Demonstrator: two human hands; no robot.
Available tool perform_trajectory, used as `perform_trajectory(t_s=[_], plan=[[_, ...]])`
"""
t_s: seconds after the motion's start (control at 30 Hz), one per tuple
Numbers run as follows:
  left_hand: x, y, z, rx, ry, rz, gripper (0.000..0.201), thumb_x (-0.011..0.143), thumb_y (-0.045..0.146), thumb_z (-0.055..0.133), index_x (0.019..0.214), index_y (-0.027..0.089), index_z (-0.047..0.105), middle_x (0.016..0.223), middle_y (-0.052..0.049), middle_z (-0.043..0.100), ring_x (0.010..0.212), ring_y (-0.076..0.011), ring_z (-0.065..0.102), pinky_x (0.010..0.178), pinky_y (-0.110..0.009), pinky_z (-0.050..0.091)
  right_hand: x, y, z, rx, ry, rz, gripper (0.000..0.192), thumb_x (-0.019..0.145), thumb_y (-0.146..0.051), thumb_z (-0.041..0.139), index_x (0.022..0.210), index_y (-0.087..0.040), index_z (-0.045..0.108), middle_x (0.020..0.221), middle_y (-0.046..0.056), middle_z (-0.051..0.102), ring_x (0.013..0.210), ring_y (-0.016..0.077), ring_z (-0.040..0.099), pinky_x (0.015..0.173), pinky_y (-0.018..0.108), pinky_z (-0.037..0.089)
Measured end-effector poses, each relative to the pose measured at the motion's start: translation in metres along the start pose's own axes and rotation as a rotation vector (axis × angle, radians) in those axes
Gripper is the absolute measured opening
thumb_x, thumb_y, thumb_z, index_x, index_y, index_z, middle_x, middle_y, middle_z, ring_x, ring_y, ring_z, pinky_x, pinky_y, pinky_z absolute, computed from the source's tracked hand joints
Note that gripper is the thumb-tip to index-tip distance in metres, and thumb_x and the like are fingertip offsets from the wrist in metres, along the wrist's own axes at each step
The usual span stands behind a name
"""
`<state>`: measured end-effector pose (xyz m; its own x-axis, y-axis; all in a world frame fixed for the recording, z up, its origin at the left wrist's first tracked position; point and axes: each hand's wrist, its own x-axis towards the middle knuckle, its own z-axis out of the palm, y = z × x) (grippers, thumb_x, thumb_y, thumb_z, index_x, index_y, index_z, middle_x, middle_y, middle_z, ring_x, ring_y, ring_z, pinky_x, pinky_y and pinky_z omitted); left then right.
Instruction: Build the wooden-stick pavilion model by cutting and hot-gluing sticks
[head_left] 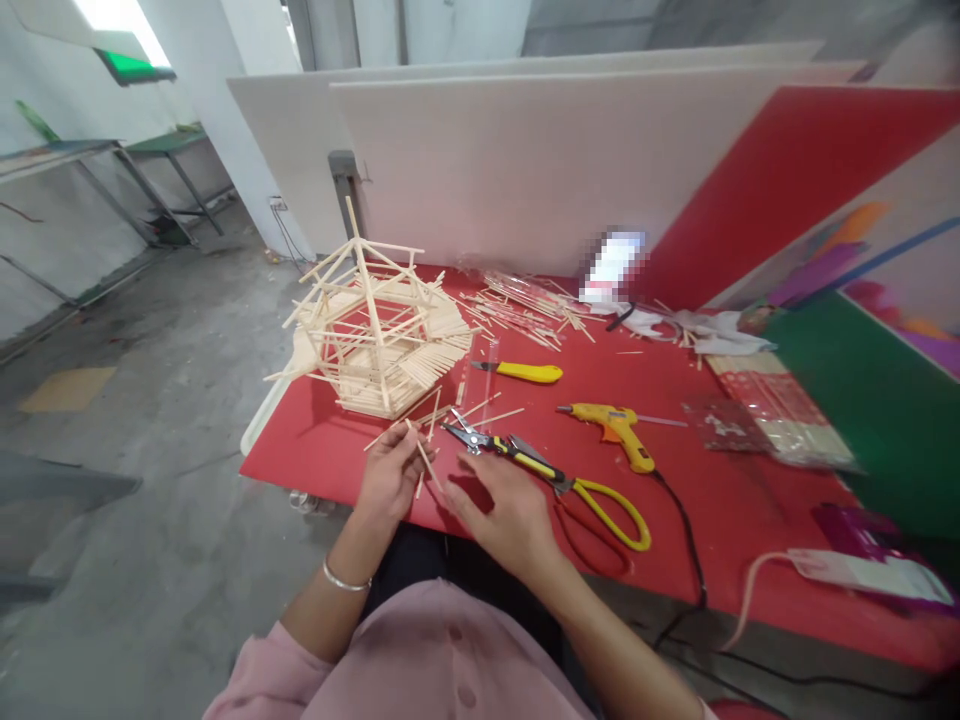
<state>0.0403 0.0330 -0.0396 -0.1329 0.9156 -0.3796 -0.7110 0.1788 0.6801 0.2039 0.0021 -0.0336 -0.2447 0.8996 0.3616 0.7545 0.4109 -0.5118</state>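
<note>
Near the table's front edge, my left hand point(391, 472) pinches a thin wooden stick point(426, 458), which slants down toward my right hand point(504, 508). The right hand is open, its fingers apart, close to the stick's lower end; whether it touches the stick I cannot tell. Just beyond the right fingers lie yellow-and-black pliers point(517, 455) and larger yellow-handled cutters point(611, 515). More loose sticks point(487, 418) are scattered ahead of the hands. A pavilion-like frame of sticks point(375, 340) stands behind my left hand.
On the red table point(720, 530) lie a yellow utility knife point(525, 372), a yellow glue gun point(622, 430) with a black cord, and bagged sticks point(787, 410). Piled sticks point(532, 308) and a phone point(611, 268) sit at the back. White boards point(525, 170) lean behind.
</note>
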Motion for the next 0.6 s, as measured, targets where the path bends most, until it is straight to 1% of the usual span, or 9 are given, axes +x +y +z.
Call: perform_trajectory(t_s=[0.07, 0.1, 0.13, 0.17, 0.23, 0.3, 0.37, 0.47, 0.6], plan=[[0.003, -0.002, -0.003, -0.114, 0.047, -0.013, 0.029, 0.059, 0.021, 0.085, 0.078, 0.015, 0.064, 0.067, 0.001, 0.067, 0.062, -0.0108, 0.065, 0.065, -0.023, 0.054, 0.004, -0.009, 0.002, 0.123, -0.12, 0.026, 0.036, 0.091, -0.042, 0.05, 0.117, -0.021, 0.062, 0.098, 0.005, 0.072, 0.087, 0.0181, 0.066, 0.077, 0.03, 0.052], [0.004, -0.003, -0.006, -0.145, 0.061, -0.006, 0.028, 0.061, 0.02, 0.083, 0.078, 0.016, 0.062, 0.067, 0.001, 0.066, 0.062, -0.0106, 0.065, 0.065, -0.023, 0.054, 0.008, -0.011, 0.004, 0.138, -0.156, 0.023, 0.034, 0.094, -0.04, 0.045, 0.117, -0.022, 0.062, 0.1, 0.004, 0.072, 0.088, 0.0175, 0.066, 0.078, 0.03, 0.051], [0.005, -0.003, -0.01, -0.161, 0.072, 0.01, 0.026, 0.063, 0.021, 0.082, 0.077, 0.016, 0.06, 0.066, 0.001, 0.066, 0.061, -0.0102, 0.064, 0.063, -0.023, 0.054, 0.014, -0.011, 0.006, 0.117, -0.169, -0.001, 0.034, 0.096, -0.037, 0.041, 0.117, -0.023, 0.063, 0.105, 0.005, 0.071, 0.095, 0.018, 0.065, 0.084, 0.031, 0.05], [0.006, -0.004, -0.015, -0.163, 0.081, 0.033, 0.026, 0.065, 0.022, 0.081, 0.077, 0.016, 0.059, 0.065, 0.002, 0.065, 0.058, -0.0098, 0.063, 0.061, -0.022, 0.053, 0.021, -0.009, 0.009, 0.061, -0.17, -0.039, 0.035, 0.097, -0.034, 0.037, 0.119, -0.024, 0.063, 0.114, 0.006, 0.068, 0.105, 0.0197, 0.061, 0.093, 0.035, 0.046], [0.007, -0.003, -0.024, -0.143, 0.098, 0.097, 0.027, 0.067, 0.025, 0.08, 0.077, 0.017, 0.056, 0.062, 0.003, 0.062, 0.052, -0.0087, 0.06, 0.054, -0.021, 0.05, 0.039, -0.001, 0.019, -0.102, -0.204, -0.123, 0.039, 0.097, -0.035, 0.036, 0.126, -0.024, 0.059, 0.134, 0.008, 0.057, 0.126, 0.0251, 0.047, 0.106, 0.044, 0.034], [0.008, -0.003, -0.031, -0.118, 0.104, 0.15, 0.029, 0.066, 0.026, 0.08, 0.077, 0.017, 0.055, 0.06, 0.004, 0.06, 0.048, -0.0082, 0.056, 0.049, -0.02, 0.047, 0.058, 0.007, 0.032, -0.25, -0.308, -0.167, 0.047, 0.095, -0.041, 0.038, 0.138, -0.023, 0.049, 0.147, 0.01, 0.042, 0.137, 0.0299, 0.032, 0.109, 0.05, 0.026], [0.009, -0.002, -0.036, -0.109, 0.082, 0.168, 0.031, 0.065, 0.027, 0.081, 0.078, 0.017, 0.055, 0.06, 0.004, 0.06, 0.047, -0.0085, 0.055, 0.047, -0.02, 0.045, 0.075, 0.012, 0.048, -0.336, -0.404, -0.184, 0.054, 0.095, -0.047, 0.037, 0.144, -0.024, 0.04, 0.152, 0.012, 0.033, 0.14, 0.0314, 0.025, 0.11, 0.051, 0.021], [0.011, -0.004, -0.04, -0.132, 0.036, 0.151, 0.03, 0.066, 0.027, 0.08, 0.081, 0.017, 0.055, 0.06, 0.003, 0.06, 0.048, -0.0092, 0.055, 0.047, -0.021, 0.045, 0.092, 0.015, 0.067, -0.377, -0.444, -0.198, 0.061, 0.094, -0.054, 0.035, 0.145, -0.021, 0.038, 0.153, 0.015, 0.03, 0.14, 0.0331, 0.025, 0.11, 0.052, 0.019], [0.01, -0.007, -0.043, -0.135, 0.008, 0.118, 0.03, 0.068, 0.026, 0.078, 0.084, 0.017, 0.055, 0.061, 0.002, 0.062, 0.049, -0.0095, 0.056, 0.049, -0.022, 0.046, 0.1, 0.011, 0.079, -0.388, -0.403, -0.186, 0.064, 0.092, -0.06, 0.035, 0.138, -0.017, 0.047, 0.145, 0.017, 0.041, 0.135, 0.0351, 0.031, 0.109, 0.052, 0.019]])
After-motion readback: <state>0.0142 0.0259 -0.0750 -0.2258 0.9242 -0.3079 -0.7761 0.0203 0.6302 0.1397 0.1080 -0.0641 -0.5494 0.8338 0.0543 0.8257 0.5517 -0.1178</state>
